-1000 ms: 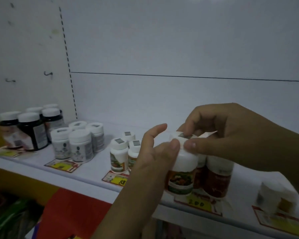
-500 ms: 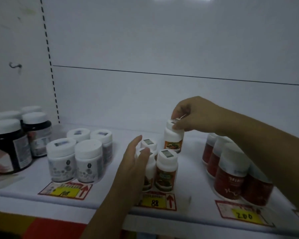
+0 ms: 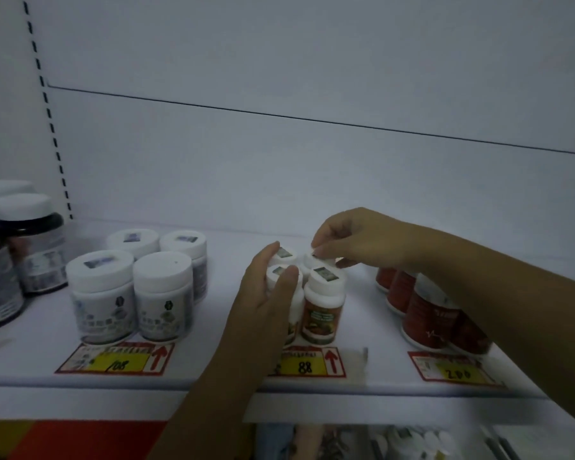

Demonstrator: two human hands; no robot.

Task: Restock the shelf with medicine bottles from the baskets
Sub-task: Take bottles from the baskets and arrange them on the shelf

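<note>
Right hand (image 3: 356,240): reaches in from the right, fingertips pinched on the white cap of the back-right bottle (image 3: 316,260) in a cluster of four. Grip is from above, at the cap only; the body of that bottle is hidden behind the front-right bottle (image 3: 322,307).

Left hand (image 3: 269,293): comes up from below, palm turned toward the cluster's left side, fingers loosely curled. It lies against the front-left bottle (image 3: 279,272) and reaches toward the back-left bottle (image 3: 284,253). Cupping rather than clamping; whether it truly grips anything I cannot tell.

Key relation: the held bottle stands upright, long axis vertical, directly beneath the right hand's fingertips and at the rear of the group. The right hand is the nearer one and is the only one on it. The left hand sits across the cluster, on the opposite flank, acting as a stop.

Judgement: the bottle looks seated or nearly so on the shelf (image 3: 213,366). Next move would be a straight upward release by the right hand, with the left steadying the neighbours so the tight pack does not tip.

Outward: the price tag marked 88 (image 3: 307,363) lies in front of the cluster. White jars (image 3: 130,293) stand well apart to the left, red bottles (image 3: 429,313) near on the right, dark jars (image 3: 20,247) at far left. No baskets in view.
</note>
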